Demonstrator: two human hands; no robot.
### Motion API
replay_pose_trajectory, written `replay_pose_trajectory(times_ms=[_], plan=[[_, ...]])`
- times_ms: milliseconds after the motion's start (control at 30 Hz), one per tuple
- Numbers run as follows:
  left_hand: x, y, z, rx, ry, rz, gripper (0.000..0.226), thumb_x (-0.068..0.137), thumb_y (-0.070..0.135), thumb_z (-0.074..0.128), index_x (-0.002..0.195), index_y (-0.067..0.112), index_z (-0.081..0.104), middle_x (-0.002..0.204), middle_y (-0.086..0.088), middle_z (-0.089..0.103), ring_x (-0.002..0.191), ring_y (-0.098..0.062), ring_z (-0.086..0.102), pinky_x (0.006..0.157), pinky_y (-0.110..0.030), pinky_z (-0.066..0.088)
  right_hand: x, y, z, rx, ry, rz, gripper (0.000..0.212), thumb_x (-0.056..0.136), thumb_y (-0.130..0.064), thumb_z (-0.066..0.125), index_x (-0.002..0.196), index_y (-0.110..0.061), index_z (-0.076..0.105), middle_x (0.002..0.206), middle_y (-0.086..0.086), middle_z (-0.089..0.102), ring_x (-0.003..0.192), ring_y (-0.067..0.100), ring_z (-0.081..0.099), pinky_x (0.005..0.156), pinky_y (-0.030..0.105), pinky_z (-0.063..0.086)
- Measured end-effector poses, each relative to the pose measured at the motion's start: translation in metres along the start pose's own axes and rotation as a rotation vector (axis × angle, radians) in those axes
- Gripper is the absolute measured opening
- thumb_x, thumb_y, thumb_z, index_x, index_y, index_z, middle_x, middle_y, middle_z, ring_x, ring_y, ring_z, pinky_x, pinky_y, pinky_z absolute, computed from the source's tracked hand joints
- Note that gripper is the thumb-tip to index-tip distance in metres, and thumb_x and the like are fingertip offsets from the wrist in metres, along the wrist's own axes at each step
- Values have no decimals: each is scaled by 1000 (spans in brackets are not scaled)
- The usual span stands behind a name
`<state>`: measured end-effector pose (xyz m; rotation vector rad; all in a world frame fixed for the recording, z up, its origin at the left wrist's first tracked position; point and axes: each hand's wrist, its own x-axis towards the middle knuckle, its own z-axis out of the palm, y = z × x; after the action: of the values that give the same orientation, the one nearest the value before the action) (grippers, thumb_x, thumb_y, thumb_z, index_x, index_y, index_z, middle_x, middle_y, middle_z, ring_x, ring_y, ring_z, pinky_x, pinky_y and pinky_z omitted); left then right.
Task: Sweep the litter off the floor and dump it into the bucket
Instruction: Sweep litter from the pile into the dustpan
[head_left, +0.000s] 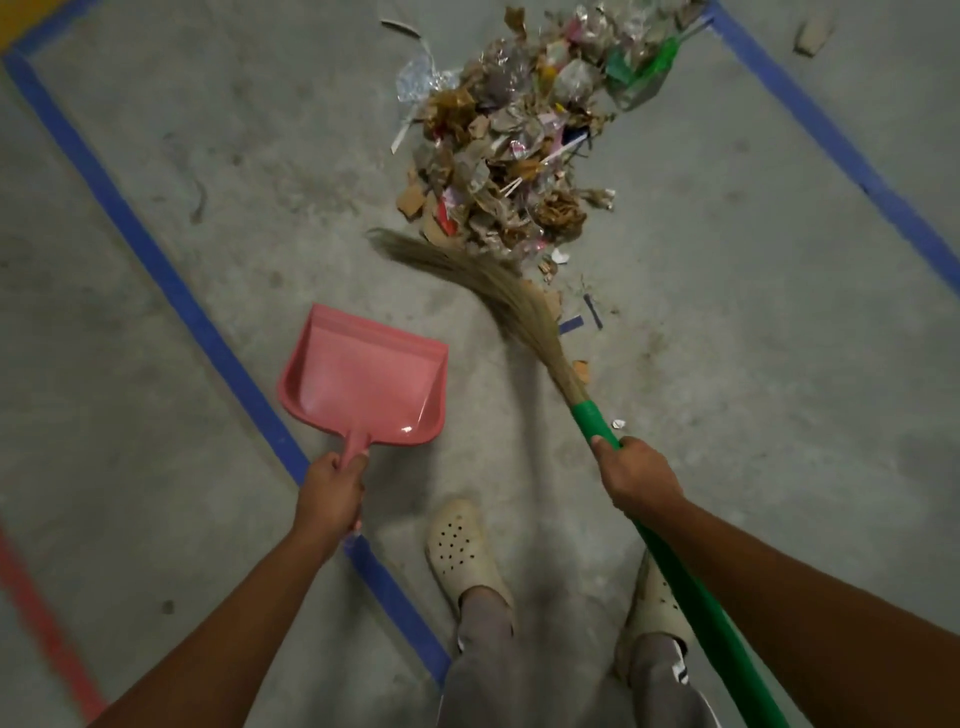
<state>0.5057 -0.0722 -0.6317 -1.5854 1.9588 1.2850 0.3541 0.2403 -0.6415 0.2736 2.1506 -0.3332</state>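
A big heap of litter (519, 140), paper scraps, wrappers and plastic, lies on the concrete floor ahead of me. My right hand (636, 475) grips the green handle of a broom (524, 306); its straw bristles curve left and touch the near edge of the heap. My left hand (332, 488) grips the handle of a pink dustpan (363, 379), which is empty and sits to the left of the broom, apart from the heap. No bucket is in view.
Blue tape lines (156, 260) mark a rectangle on the floor, with a red line (47, 629) at lower left. Small scraps (579, 369) lie near the broom. My feet in pale clogs (462, 551) stand below the hands.
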Motion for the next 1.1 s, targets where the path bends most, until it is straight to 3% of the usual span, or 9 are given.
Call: replay_pose_trajectory(times_ms=[100, 200, 267, 400, 533, 733, 933, 1100], plan=[[-4, 19, -2, 8, -45, 28, 32, 100, 31, 58, 80, 7, 51, 57, -10, 52, 41, -22, 46, 44, -29, 39, -23, 23, -31, 169, 5, 56, 47, 104, -52, 43, 101, -9, 60, 81, 11, 67, 63, 21, 64, 52, 31, 52], [-10, 47, -8, 37, -87, 59, 33, 100, 34, 58, 80, 8, 51, 59, -11, 53, 41, -21, 47, 44, -28, 38, -54, 40, -63, 206, 31, 47, 43, 102, -52, 46, 91, -13, 61, 78, 11, 67, 63, 23, 64, 66, 43, 61], [-12, 68, -16, 64, -101, 85, 34, 99, 34, 59, 78, 10, 48, 58, -11, 53, 40, -21, 46, 42, -26, 36, -75, 44, -80, 204, 43, 43, 39, 102, -52, 46, 86, -18, 59, 78, 10, 67, 65, 23, 63, 70, 42, 61], [-6, 105, -35, 119, -131, 108, 33, 99, 35, 60, 78, 11, 48, 61, -12, 57, 43, -22, 49, 44, -26, 36, -98, 40, -106, 234, 65, 71, 39, 103, -52, 45, 92, -18, 60, 79, 10, 67, 63, 21, 62, 67, 40, 61], [15, 136, -54, 161, -145, 121, 35, 96, 38, 63, 82, 8, 52, 58, -11, 56, 41, -21, 46, 45, -29, 35, -92, 19, -126, 307, 97, 114, 42, 104, -50, 44, 100, -11, 61, 80, 14, 68, 61, 22, 62, 54, 32, 56], [46, 180, -83, 261, -176, 108, 43, 90, 44, 72, 80, 7, 51, 50, -5, 47, 35, -18, 38, 41, -23, 32, -45, -24, -152, 374, 174, 164, 48, 102, -53, 43, 88, -11, 62, 76, 13, 69, 61, 25, 66, 55, 33, 57], [123, 224, -112, 486, -186, 111, 34, 83, 14, 82, 93, -7, 58, 50, -7, 44, 36, -16, 37, 36, -20, 29, 44, -65, -163, 439, 156, 268, 55, 104, -52, 40, 92, -4, 64, 72, 11, 67, 54, 21, 60, 51, 28, 49], [217, 251, -101, 674, -156, 168, 19, 84, 6, 78, 94, 1, 64, 50, -9, 48, 34, -18, 39, 36, -20, 31, 117, -97, -135, 376, 113, 324, 60, 104, -58, 38, 96, -3, 63, 74, 10, 67, 53, 19, 60, 47, 25, 42]])
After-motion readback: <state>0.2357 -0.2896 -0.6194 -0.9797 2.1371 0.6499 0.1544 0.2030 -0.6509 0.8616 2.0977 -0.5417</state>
